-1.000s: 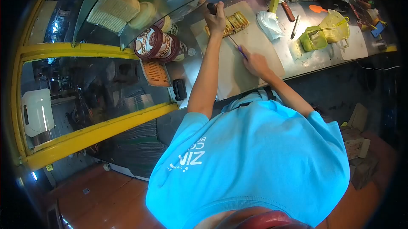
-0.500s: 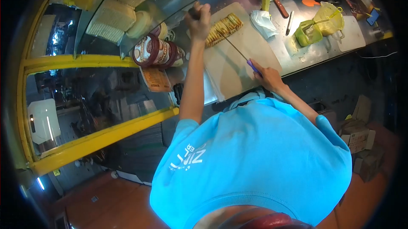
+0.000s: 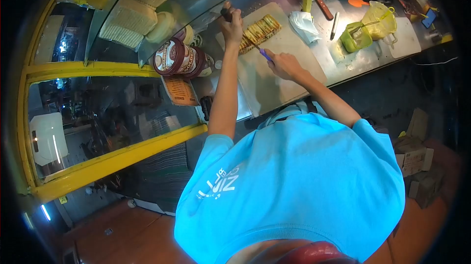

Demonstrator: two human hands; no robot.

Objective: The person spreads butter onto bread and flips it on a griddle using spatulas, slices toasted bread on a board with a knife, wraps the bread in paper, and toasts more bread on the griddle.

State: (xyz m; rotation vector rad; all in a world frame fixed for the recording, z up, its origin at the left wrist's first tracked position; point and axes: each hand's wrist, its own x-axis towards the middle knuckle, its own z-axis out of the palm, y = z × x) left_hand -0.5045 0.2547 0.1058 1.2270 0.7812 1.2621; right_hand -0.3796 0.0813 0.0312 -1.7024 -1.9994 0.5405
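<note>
A browned loaf of toasted bread point(image 3: 263, 27), cut across into several strips, lies on a pale cutting board point(image 3: 289, 75). My right hand point(image 3: 285, 65) is closed round the purple handle of a knife point(image 3: 265, 54), whose blade reaches into the near side of the bread. At the bread's left end, my left hand point(image 3: 232, 29) is wrapped round the dark handle of a tool point(image 3: 226, 11). The lower part of that tool is hidden by the hand, so its kind does not show.
Large brown-lidded tubs point(image 3: 172, 58) stand left of the board, below stacked bread slices point(image 3: 128, 19) behind glass. To the right are a crumpled white cloth point(image 3: 305, 25), a brown-handled utensil point(image 3: 324, 9), a green container point(image 3: 356, 38) and a yellow jug point(image 3: 381, 21).
My right hand and the knife have moved up and left, closer to the bread, and more of the blade is over or in it. My left hand has shifted only slightly.
</note>
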